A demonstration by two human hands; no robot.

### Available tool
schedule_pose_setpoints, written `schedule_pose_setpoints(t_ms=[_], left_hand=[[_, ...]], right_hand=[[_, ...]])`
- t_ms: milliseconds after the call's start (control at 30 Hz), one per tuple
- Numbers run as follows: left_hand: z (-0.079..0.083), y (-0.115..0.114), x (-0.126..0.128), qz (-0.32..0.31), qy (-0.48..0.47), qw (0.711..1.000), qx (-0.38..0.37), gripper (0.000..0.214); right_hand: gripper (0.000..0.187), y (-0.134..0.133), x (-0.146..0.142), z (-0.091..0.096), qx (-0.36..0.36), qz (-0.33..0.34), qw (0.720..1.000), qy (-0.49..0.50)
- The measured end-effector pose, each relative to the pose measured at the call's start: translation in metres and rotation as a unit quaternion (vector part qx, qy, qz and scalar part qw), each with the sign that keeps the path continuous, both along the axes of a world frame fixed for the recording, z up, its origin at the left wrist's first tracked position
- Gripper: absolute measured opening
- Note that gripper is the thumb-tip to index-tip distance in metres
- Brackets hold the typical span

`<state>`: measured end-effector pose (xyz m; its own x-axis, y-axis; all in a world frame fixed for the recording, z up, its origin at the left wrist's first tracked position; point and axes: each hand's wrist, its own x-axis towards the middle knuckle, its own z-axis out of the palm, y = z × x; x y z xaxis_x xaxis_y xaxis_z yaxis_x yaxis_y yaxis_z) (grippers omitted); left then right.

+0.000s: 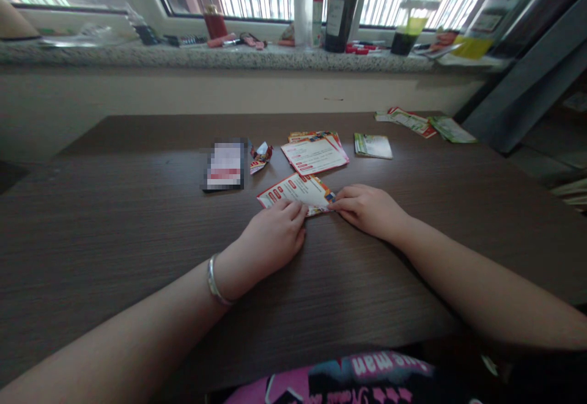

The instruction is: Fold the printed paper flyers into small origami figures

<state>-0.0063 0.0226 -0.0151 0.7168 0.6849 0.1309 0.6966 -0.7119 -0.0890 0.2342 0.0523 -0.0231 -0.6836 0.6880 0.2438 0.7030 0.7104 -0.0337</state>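
Left hand (279, 228): fingers bent over the near edge of a thin, rectangular printed leaflet (306, 192), grip unclear | right hand (367, 209): fingertips pinched on its right corner | leaflet: on the dark wood-grain bench (114, 220), just before a fanned paper stack (316, 155) | stack's left: crumpled, angular multicoloured paper (261, 157) | left wrist: smooth metallic bangle (212, 277)

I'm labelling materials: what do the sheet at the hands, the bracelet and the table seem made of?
Sheet: probably paper, perhaps glossy; it looks thin and brightly printed.
Bracelet: likely polished metal; silvery with bright highlights.
Table: wood or wood-look laminate, faint sheen; fine dark grain.
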Motion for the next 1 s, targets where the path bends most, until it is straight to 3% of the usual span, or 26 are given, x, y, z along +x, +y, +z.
schedule_pose_setpoints(t_ms=[200, 633, 767, 1000], left_hand=[[0.003, -0.002, -0.001, 0.001, -0.012, 0.999, -0.044, 0.046], [0.002, 0.0, -0.003, -0.012, 0.004, 1.0, -0.009, 0.044], [0.005, 0.001, -0.001, -0.018, 0.006, 1.0, -0.009, 0.044], [0.009, 0.001, -0.002, -0.018, 0.009, 0.999, -0.029, 0.048]], right_hand=[[0.023, 0.0, 0.002, 0.001, -0.001, 0.004, 1.0, 0.004], [0.028, -0.006, -0.001, 0.002, 0.024, 0.023, 0.999, 0.001], [0.029, -0.009, -0.005, 0.002, 0.03, 0.053, 0.998, 0.008], [0.03, -0.01, -0.007, 0.005, 0.024, 0.049, 0.998, -0.014]])
